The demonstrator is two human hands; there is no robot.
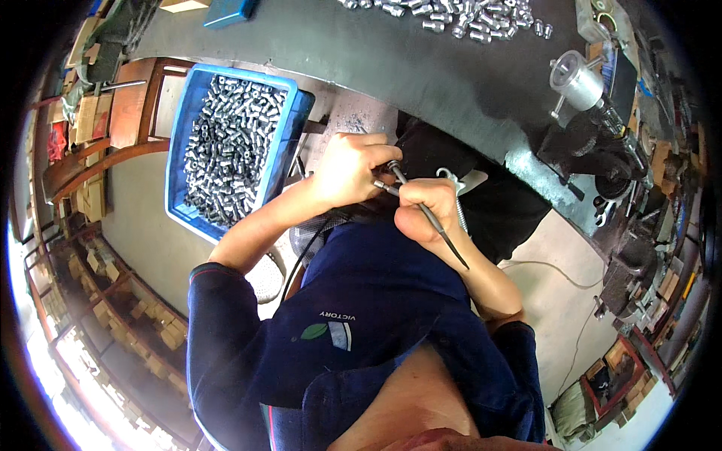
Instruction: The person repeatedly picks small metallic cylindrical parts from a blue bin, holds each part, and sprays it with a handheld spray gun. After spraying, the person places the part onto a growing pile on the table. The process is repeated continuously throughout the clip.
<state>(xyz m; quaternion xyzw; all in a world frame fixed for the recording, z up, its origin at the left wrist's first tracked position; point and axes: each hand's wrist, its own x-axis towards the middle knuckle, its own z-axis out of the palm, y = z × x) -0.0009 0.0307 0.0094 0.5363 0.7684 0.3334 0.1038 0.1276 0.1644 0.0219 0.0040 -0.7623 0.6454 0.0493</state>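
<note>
In front of my waist, both hands work close together. My left hand is closed, its fingers curled round a small dark round metal part. My right hand grips a slim grey rod-shaped tool, which tapers to a dark point toward my right forearm. The tool's upper end meets the small part at my left fingertips; whether it goes inside, I cannot tell. A short metal cylinder shows between the two hands, partly hidden by the fingers. To the left stands a blue crate full of small metal fittings.
The dark worktable spans the far side, with shiny metal fittings heaped on it. At its right sits a fixture with a silver cylinder. A wooden chair stands left of the crate. Shelves with small blocks line the left.
</note>
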